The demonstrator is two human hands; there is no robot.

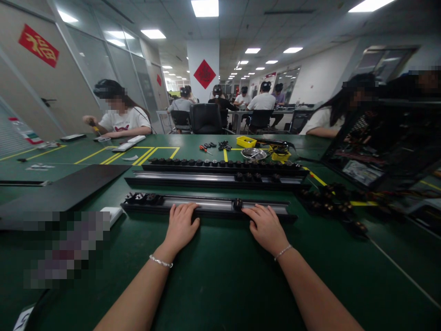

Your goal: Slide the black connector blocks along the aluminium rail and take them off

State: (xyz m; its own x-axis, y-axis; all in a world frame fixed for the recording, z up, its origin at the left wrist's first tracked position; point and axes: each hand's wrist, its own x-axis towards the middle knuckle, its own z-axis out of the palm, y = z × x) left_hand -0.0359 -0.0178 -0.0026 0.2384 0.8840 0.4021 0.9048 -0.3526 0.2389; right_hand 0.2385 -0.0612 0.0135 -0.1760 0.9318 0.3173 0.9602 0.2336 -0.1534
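Observation:
Nearest to me a long black track (211, 204) with a silvery channel lies across the table. My left hand (182, 224) rests on its near edge left of the middle, fingers stretched out, holding nothing. Farther right, my right hand (268, 226) has its fingers laid over the same edge. Its index fingertip is beside a black socket module (238, 203) sitting in the channel; whether they touch I cannot tell. Several more socket modules (140, 197) sit at the track's left end. Behind lies a second track (193, 176) with several modules toward its right.
A third track (179, 162) is lined with modules. Loose black modules (322, 201) lie at right, near an open computer case (372, 142). Farther back are a metal bowl (254, 153), a yellow bin (245, 141) and a screwdriver (205, 149). A dark panel (79, 186) lies left. Other people sit around.

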